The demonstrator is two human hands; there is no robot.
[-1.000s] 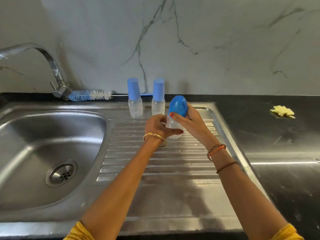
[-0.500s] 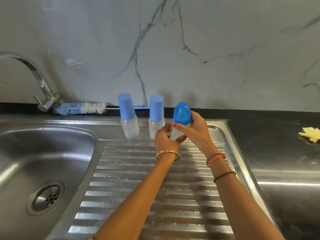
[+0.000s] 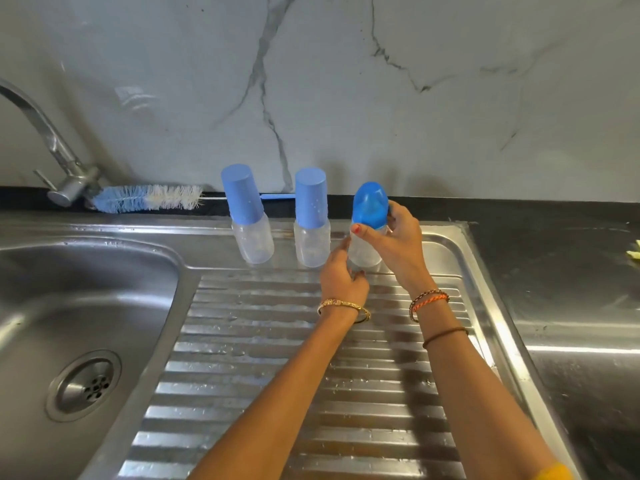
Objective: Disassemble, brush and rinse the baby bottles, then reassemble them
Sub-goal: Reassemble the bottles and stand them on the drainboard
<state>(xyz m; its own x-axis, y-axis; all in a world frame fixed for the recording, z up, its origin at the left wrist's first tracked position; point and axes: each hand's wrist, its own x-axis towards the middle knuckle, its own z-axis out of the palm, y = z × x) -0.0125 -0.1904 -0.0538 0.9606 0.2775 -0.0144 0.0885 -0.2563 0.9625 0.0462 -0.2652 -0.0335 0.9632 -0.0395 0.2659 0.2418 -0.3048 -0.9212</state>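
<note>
- At the far edge of the drainboard, the third bottle stands just right of two capped bottles.
- The right hand pinches its blue cap, thumb in front and fingers behind.
- The left hand sits by the clear base with fingers loosely extended, gripping nothing; whether they touch it is unclear.
- The step looks like setting down the last reassembled bottle.
- To do it well: seat the base flat on the steel, keep it clear of the neighbour, check the cap is snug, then let go straight upward.
- The brush lies far left, by the tap.
</note>
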